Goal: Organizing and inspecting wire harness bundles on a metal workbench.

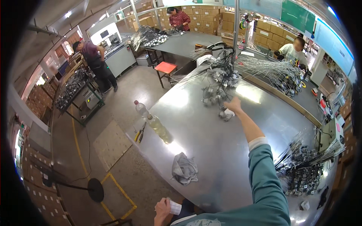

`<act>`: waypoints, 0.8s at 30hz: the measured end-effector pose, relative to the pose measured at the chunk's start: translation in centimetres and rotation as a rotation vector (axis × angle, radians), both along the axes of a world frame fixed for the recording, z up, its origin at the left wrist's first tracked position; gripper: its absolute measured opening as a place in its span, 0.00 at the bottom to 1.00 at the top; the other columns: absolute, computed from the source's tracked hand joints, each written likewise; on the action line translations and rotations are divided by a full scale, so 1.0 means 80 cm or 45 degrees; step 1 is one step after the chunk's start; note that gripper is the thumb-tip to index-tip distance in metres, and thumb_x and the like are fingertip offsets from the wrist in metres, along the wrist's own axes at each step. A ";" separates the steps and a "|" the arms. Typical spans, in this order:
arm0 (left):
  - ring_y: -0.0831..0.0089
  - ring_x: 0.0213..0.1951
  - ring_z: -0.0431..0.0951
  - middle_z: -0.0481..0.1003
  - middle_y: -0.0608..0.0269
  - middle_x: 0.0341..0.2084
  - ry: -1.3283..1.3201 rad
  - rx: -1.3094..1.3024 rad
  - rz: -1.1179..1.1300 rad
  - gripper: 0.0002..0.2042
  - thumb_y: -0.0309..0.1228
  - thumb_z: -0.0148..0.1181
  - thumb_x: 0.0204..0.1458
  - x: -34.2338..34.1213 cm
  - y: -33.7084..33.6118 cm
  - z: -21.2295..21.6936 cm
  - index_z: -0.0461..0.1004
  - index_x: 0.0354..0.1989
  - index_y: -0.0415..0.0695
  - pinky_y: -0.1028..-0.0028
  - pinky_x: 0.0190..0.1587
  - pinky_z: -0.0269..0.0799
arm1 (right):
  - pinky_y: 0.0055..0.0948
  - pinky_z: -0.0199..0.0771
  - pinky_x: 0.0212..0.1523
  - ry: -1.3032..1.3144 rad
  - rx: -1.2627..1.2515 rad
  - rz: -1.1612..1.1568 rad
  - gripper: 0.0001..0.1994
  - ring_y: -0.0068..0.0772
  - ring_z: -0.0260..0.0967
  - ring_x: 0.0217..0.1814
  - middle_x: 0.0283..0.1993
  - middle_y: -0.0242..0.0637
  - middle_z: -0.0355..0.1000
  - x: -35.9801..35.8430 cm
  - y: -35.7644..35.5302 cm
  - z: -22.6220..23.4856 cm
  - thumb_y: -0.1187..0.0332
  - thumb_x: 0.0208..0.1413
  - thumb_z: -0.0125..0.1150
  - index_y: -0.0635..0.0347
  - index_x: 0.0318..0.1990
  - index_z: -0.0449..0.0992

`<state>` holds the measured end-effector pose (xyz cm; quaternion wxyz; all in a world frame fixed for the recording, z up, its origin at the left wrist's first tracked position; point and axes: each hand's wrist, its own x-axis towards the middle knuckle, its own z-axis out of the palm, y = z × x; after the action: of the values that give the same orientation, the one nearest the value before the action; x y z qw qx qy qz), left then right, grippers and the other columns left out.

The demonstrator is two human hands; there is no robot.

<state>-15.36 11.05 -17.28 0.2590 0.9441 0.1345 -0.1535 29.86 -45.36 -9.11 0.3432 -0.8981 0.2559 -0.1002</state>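
Note:
My right arm [260, 165] stretches far across the metal-topped table. At its end, my right hand [234, 105] touches the near side of a tangled heap of dark cables with silvery ends [222, 77]. Its fingers are bent in among the cables, partly hidden. Just below that hand lies a small whitish bunch [226, 114]. Low in the picture, close to my body, my left hand [162, 208] is closed round a small white roll-like thing [175, 207], whose kind I cannot make out. A crumpled grey cloth [184, 168] rests on the table ahead of it.
A plastic bottle with yellowish liquid [158, 128] and yellow-handled pliers [140, 133] are by the table's left edge. Cable bundles [301, 169] cover the right end. A red stool [166, 67] stands beyond. Three people [96, 60] work around other benches.

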 end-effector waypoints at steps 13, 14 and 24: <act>0.36 0.38 0.84 0.83 0.41 0.31 -0.147 -0.007 -0.302 0.18 0.48 0.55 0.68 0.044 -0.034 0.034 0.81 0.40 0.44 0.43 0.43 0.78 | 0.40 0.81 0.61 0.362 0.344 0.499 0.27 0.45 0.83 0.58 0.54 0.49 0.84 -0.417 -0.019 -0.192 0.58 0.62 0.67 0.65 0.64 0.78; 0.36 0.38 0.83 0.83 0.41 0.31 -0.156 -0.002 -0.310 0.18 0.48 0.55 0.68 0.042 -0.037 0.039 0.81 0.40 0.44 0.43 0.43 0.78 | 0.39 0.81 0.62 0.377 0.367 0.507 0.27 0.45 0.83 0.59 0.54 0.48 0.84 -0.448 -0.023 -0.195 0.58 0.63 0.67 0.66 0.65 0.77; 0.35 0.38 0.83 0.83 0.40 0.31 -0.305 -0.014 -0.569 0.18 0.46 0.56 0.68 0.045 -0.089 0.064 0.81 0.41 0.43 0.44 0.41 0.78 | 0.32 0.82 0.42 -0.188 0.550 -0.369 0.32 0.29 0.82 0.37 0.38 0.41 0.85 -0.663 -0.067 -0.190 0.63 0.55 0.75 0.67 0.66 0.75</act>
<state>-11.73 3.90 -12.15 0.2378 0.9604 -0.1100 -0.0947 -23.18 -50.76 -24.29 0.5267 -0.7483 0.3716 -0.1565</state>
